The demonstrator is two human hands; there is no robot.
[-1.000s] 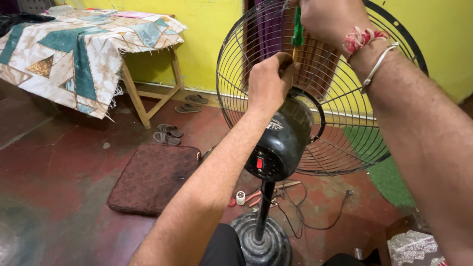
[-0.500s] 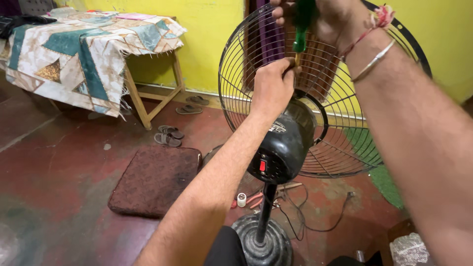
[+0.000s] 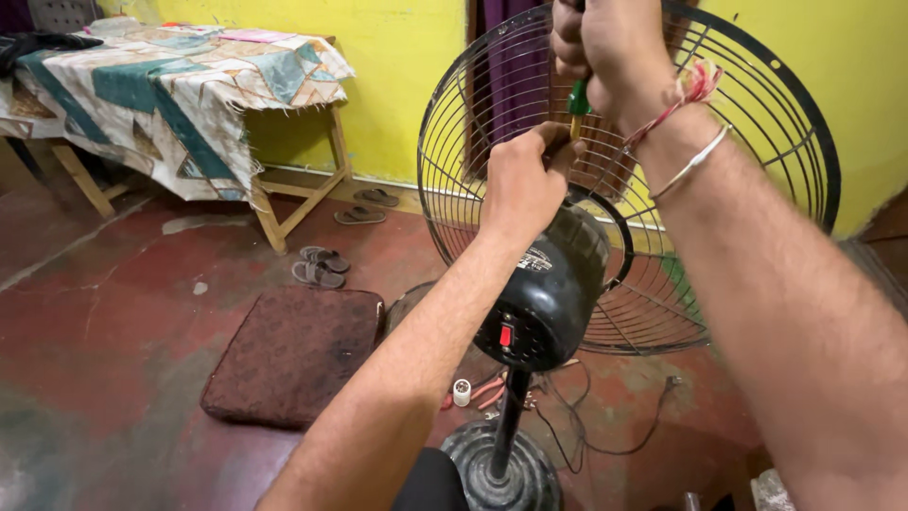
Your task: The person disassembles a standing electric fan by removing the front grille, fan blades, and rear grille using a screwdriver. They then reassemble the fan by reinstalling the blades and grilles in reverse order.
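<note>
Screwdriver (image 3: 579,100) with a green handle sits high in the middle of the view, upright, its tip pointing down toward the top of the black motor housing (image 3: 553,284) of a pedestal fan. Right hand (image 3: 605,52) is wrapped tight around the handle from above, fist closed, with a red thread and a thin metal bangle (image 3: 689,163) on the wrist. Left hand (image 3: 520,180) comes up from below, fingers curled shut around the shaft just under the handle, knuckles resting against the top of the motor. Behind both hands stands the round wire fan guard (image 3: 757,142), upright and on the far side of the motor. Down below, the fan pole (image 3: 511,416) runs into a round dark base (image 3: 501,468) on the red floor (image 3: 113,322). Near the base lie red-handled pliers (image 3: 482,393), a small white cylinder (image 3: 462,392) and a loose black cable (image 3: 605,440). Left of the fan a brown mat (image 3: 293,355) lies flat, and beyond it a pair of sandals (image 3: 319,267); another pair (image 3: 369,206) rests nearer the yellow wall (image 3: 397,57). Far left, a wooden bench (image 3: 284,203) carries a patterned cloth (image 3: 170,95) that hangs over its edge.
</note>
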